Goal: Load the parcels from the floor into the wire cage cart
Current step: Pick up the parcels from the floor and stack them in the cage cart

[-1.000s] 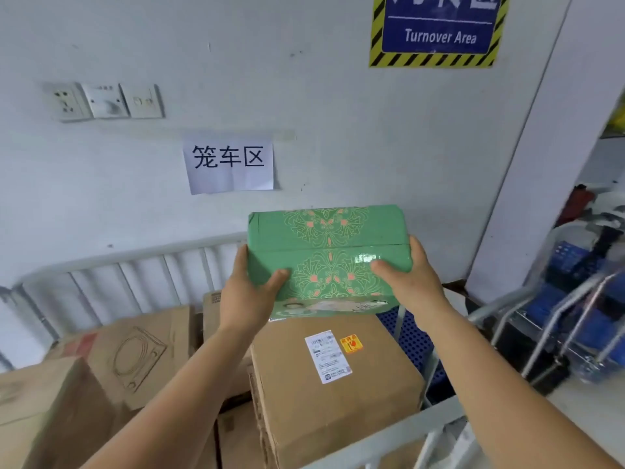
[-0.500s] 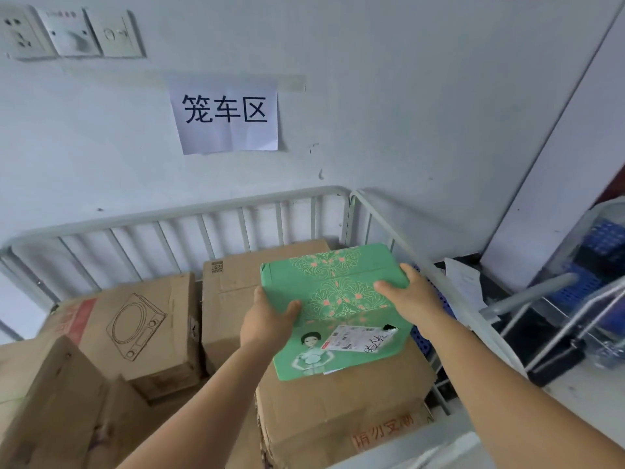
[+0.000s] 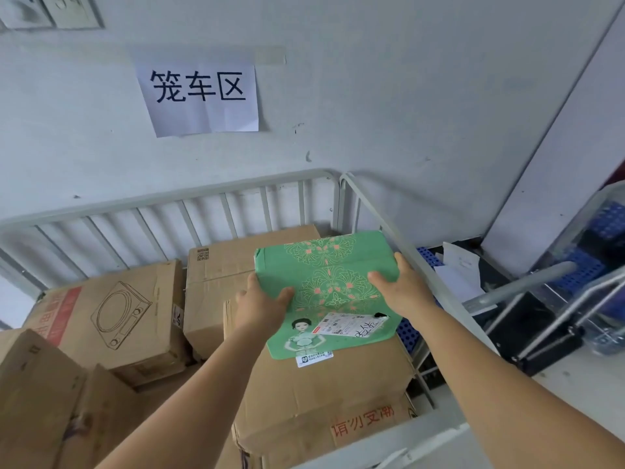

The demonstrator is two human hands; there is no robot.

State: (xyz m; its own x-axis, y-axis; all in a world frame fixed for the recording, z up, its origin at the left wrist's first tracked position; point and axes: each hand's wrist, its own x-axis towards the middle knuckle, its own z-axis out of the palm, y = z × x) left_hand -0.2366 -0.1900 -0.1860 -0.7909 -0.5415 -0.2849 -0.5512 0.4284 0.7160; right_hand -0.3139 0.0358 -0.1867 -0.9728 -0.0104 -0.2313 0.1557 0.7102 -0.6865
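A green patterned parcel with a white label lies flat on top of a large brown carton inside the wire cage cart. My left hand grips the parcel's left edge, thumb on top. On the right edge, my right hand holds it the same way. The parcel sits in the cart's right rear corner, close to the right rail.
Several brown cartons fill the cart, one printed with a cooker drawing, another behind. The white wall with a paper sign stands right behind. A folded metal trolley and blue crates stand to the right.
Both hands lowered the green parcel from chest height in front of the wall down onto the large carton in the cart. My view tilted down and closer.
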